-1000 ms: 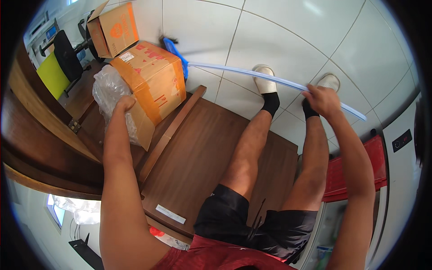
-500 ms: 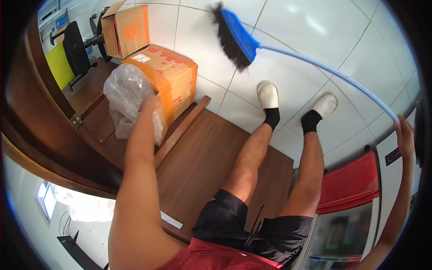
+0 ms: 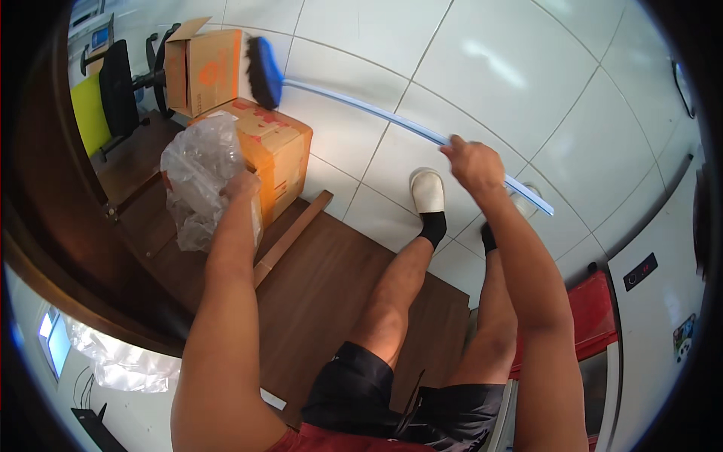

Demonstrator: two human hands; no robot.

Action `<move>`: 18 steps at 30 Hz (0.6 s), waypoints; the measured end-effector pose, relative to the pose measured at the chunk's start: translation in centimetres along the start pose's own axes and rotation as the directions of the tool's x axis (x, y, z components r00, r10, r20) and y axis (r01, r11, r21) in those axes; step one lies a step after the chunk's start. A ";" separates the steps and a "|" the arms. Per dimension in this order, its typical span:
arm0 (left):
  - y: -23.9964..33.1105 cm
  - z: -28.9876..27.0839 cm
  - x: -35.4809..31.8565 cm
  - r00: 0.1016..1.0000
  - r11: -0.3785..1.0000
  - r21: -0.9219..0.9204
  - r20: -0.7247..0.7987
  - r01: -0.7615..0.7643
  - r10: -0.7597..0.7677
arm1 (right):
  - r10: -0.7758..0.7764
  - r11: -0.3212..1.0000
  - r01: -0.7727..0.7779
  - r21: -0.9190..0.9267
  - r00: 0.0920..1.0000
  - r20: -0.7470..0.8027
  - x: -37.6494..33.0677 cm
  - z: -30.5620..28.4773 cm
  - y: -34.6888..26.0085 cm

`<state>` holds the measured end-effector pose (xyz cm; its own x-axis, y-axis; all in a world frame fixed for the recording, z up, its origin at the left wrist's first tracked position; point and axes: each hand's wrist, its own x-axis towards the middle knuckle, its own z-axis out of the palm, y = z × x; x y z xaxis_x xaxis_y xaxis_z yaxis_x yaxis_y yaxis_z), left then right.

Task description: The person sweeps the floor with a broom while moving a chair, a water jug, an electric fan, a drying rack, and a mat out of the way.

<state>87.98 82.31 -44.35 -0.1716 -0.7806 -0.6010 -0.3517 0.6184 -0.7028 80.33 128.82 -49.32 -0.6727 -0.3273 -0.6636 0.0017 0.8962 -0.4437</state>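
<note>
My right hand (image 3: 476,167) is wrapped round the pale blue handle of a broom (image 3: 376,111), near the handle's rear end. The broom's blue head with dark bristles (image 3: 266,74) lies at the far left, beside the cardboard boxes. At the left, my left hand (image 3: 241,185) grips a crumpled clear plastic bag (image 3: 202,154). That bag hangs against the near side of a taped cardboard box (image 3: 290,143), partly covering it. The fingers of my left hand are partly hidden by the plastic.
An open cardboard box (image 3: 215,71) stands behind the taped one, next to a black and lime-green chair (image 3: 117,94). A brown wooden panel (image 3: 339,256) spreads under my legs. White tiles (image 3: 361,45) cover the floor. A white cabinet (image 3: 655,294) and red cloth (image 3: 595,316) are at right.
My right hand has come from the far right edge toward the middle. The broom head has swung left to the boxes. My left hand stays on the plastic bag.
</note>
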 end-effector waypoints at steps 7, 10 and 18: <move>2.9 -1.5 -8.6 0.992 0.975 0.220 -0.110 -0.038 0.063 | 0.199 0.962 -0.258 -0.094 0.890 -0.410 -24.2 -14.0 17.7; 3.6 -1.0 -12.6 0.973 0.990 0.126 -0.213 -0.065 0.091 | 0.342 0.847 -0.469 -0.251 0.842 -0.417 -34.5 -22.5 17.0; 6.9 5.3 -21.6 0.724 0.678 -0.369 0.017 -0.636 0.689 | 0.274 0.925 -0.342 -0.166 0.903 -0.332 -26.0 -26.9 7.1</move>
<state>94.19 103.94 -38.20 -0.3511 -0.1376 -0.9262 -0.4684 0.8823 0.0465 77.92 151.74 -19.06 -0.8525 0.0498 -0.5204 0.1088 0.9906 -0.0833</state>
